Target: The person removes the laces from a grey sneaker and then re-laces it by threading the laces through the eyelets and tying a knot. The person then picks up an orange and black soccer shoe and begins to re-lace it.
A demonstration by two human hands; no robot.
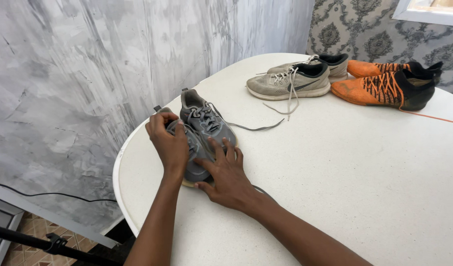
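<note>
step: handling near grey shoe (194,157) laces, judged | left hand (168,143) clenched on its top | right hand (227,173) flat, released on toe | counter (335,187) | next: firmer hold, judged

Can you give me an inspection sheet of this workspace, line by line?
Surface: white round table, lightly speckled, mostly bare at the near side.
Job's things: pair of grey sneakers side by side near the table's left edge, one lace trailing right.
Clutter: pair of beige sneakers and pair of orange and black boots at the far side, an orange lace trailing off right.
Hands: left hand rests on the nearer grey sneaker's laces; right hand lies flat over its toe.
Cables: black cable along the wall, lower left.
Surroundings: grey marbled wall, patterned wallpaper, window corner, black tripod leg, tiled floor.
</note>
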